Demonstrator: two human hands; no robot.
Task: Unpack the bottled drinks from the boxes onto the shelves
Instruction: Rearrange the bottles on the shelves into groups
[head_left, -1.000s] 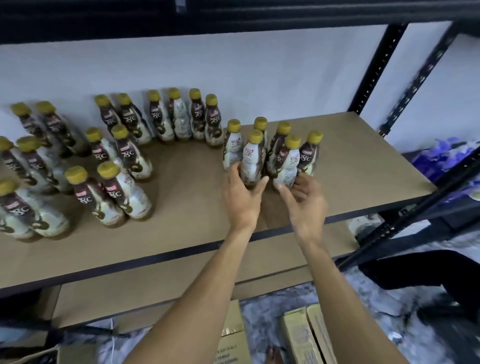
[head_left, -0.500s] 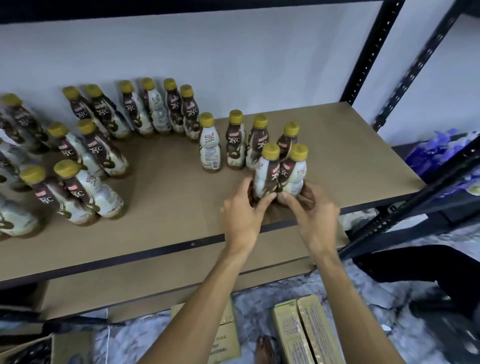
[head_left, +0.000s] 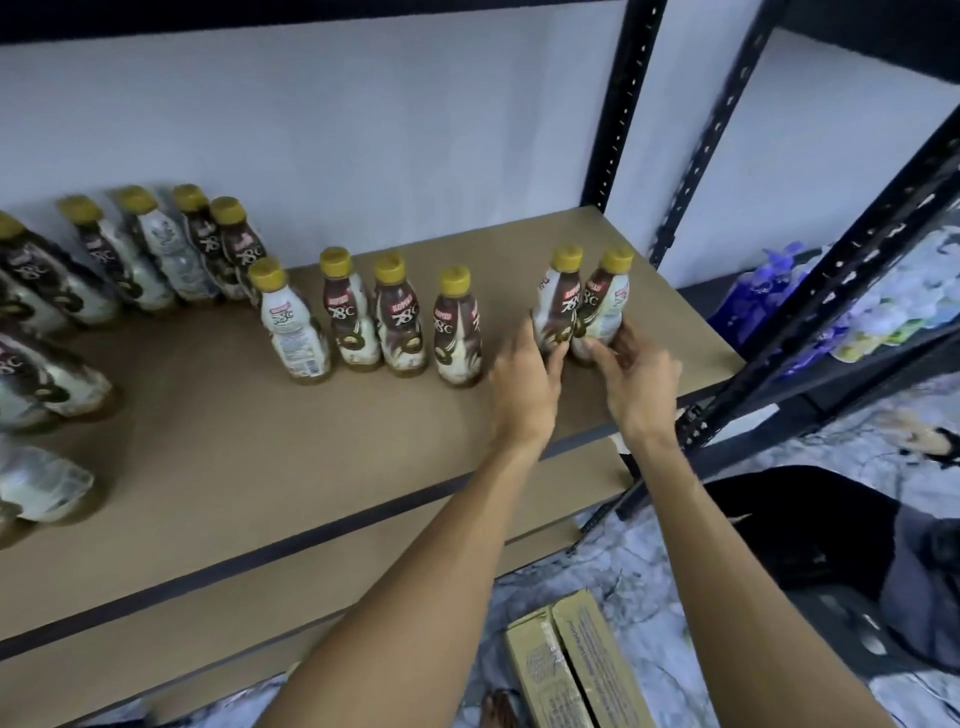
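Two yellow-capped bottles stand side by side near the right end of the brown shelf (head_left: 234, 457). My left hand (head_left: 524, 384) grips the left bottle (head_left: 558, 301) low on its body. My right hand (head_left: 636, 374) grips the right bottle (head_left: 605, 301) at its base. To their left a row of several matching bottles (head_left: 400, 317) stands upright, apart from my hands. More bottles (head_left: 156, 249) crowd the back left and left edge of the shelf.
A black perforated upright (head_left: 621, 104) rises behind the shelf's right end, and a second rack post (head_left: 831, 270) slants across the right. A cardboard box (head_left: 576, 670) lies on the marbled floor below. A lower shelf board (head_left: 363, 577) shows beneath.
My hands have slid the pair of bottles rightward along the shelf, away from the row of several bottles. The view has shifted right and closer.
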